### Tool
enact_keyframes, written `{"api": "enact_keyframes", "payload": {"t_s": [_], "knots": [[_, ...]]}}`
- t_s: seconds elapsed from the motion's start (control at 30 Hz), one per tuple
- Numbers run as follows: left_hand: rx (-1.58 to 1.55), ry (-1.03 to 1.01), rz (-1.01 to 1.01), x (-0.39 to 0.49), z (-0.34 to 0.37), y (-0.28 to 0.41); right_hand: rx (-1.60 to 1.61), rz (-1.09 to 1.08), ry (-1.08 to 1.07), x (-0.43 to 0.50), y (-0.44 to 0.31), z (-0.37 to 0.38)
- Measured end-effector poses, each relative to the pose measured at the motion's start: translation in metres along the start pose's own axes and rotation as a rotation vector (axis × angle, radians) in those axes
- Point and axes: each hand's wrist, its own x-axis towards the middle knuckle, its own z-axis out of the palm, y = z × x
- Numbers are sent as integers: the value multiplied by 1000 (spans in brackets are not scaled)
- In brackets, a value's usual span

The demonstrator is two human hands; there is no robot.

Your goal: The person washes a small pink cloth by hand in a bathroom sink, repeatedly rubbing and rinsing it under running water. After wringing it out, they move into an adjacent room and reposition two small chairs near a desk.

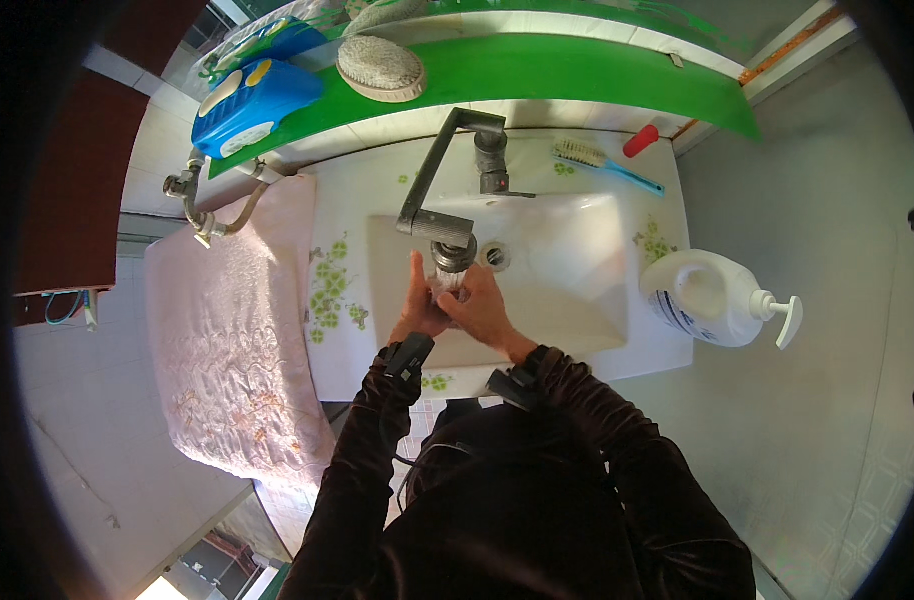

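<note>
Water runs from the round outlet of a dark grey swivel-arm faucet [437,176] into my hands. My left hand [421,306] is just below the outlet, its thumb raised apart from its fingers. Against it, from the right, comes my right hand [484,306], its fingers bent and partly hidden. Both meet in the stream [449,280], over the left part of a white ceramic washbasin [562,300]. No held object shows, though splashing water and the fingers hide the space between the palms. The drain [494,256] lies just beyond my right hand.
A blue-handled brush [611,166] and a red cylindrical object [641,141] lie on the basin's back rim. At right stands a white pump bottle [704,298]. A green shelf [517,71] holds an oval brush [380,69] and a blue bottle [254,105]. Pink cloth [232,322] covers something at left.
</note>
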Motion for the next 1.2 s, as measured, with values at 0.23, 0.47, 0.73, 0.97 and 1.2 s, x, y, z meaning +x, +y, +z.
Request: {"api": "enact_keyframes", "payload": {"t_s": [0.23,0.47,0.73,0.97,1.2], "knots": [[1746,168,559,0,-17,-19,-257,-272,236,-1,-35,-2],[788,454,401,11,11,-21,-624,-189,113,32,8,-9],[455,659,442,13,17,-22,975,842,-301,25,22,-60],[-70,473,23,0,39,-2,190,52,-302,18,11,-34],[128,196,87,8,-6,-12,-34,-219,68,-10,-24,-9]]}}
